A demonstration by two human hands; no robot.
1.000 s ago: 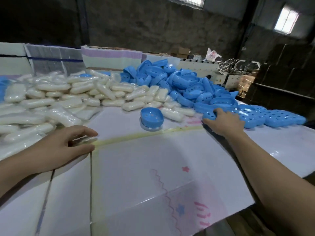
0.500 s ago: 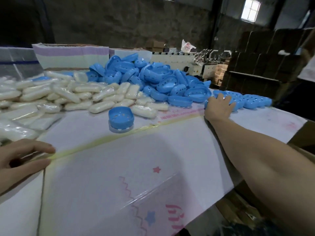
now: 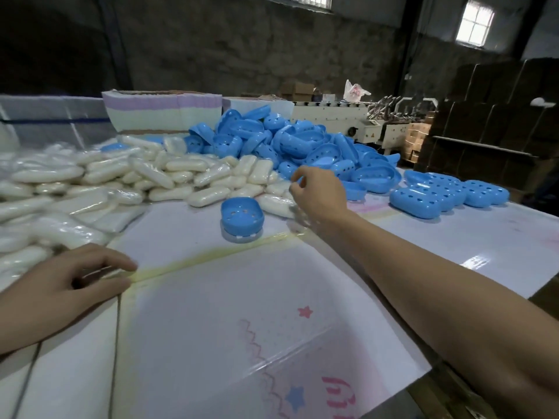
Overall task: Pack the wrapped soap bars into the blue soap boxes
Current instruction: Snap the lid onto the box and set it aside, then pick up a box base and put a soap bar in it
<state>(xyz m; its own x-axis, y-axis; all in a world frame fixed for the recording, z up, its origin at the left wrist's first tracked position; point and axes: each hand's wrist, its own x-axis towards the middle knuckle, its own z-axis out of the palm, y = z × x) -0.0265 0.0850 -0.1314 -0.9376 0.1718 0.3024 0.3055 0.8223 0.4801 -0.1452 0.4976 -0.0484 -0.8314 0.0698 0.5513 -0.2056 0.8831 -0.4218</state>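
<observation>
Reaching out over the table [image 3: 211, 313], the right hand [image 3: 317, 195] hangs above the near edge of the heap of wrapped soap bars [image 3: 121, 176], where white bars meet the pile of loose blue box halves [image 3: 302, 143]; its fingers are loosely curled, thumb and forefinger drawn close, but whether they already pinch a wrapper or hold nothing I cannot tell, since the fingertips blur against the plastic. The left hand [image 3: 60, 285] rests on the table at the near left, fingers gently bent and slightly spread, fingertips touching the taped seam, gripping nothing.

One open blue box half [image 3: 242, 214] sits alone in front of the soap heap, hollow side up and empty, seemingly seated on a clear or pale piece beneath it. To the right, well apart from it, a short row of closed blue boxes [image 3: 447, 195] lies dome side up; these look like finished packs, though their contents are hidden.

As a judgement, the work is at an early stage: a handful of boxes appear done, while a very large heap of soap and a large pile of unused halves remain. The step in hand looks like fetching a bar for the waiting open half
</observation>
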